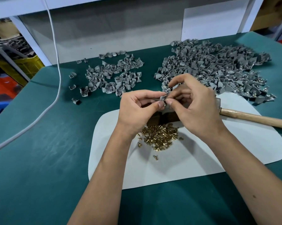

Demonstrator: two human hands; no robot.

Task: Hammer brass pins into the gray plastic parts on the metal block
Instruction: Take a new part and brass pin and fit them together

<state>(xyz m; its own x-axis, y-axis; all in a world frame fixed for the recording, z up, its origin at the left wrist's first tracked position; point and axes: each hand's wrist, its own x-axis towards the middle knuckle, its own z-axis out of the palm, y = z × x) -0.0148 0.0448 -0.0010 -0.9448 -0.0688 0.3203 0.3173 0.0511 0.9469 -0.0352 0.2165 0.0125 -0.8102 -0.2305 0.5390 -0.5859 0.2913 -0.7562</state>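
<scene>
1. Right now both hands meet above the metal block [155,118]: the left hand [137,106] pinches a gray plastic part [163,99] between thumb and forefinger, and the right hand [193,104] pinches at the same part, probably seating a pin.
2. Best keep the part steady and the pin straight before reaching for the hammer [250,116], which lies just right of the block.
3. Loose brass pins [159,137] are heaped on the white mat [202,156].
4. Small, gray and angular, the held part is mostly hidden by fingertips.
</scene>
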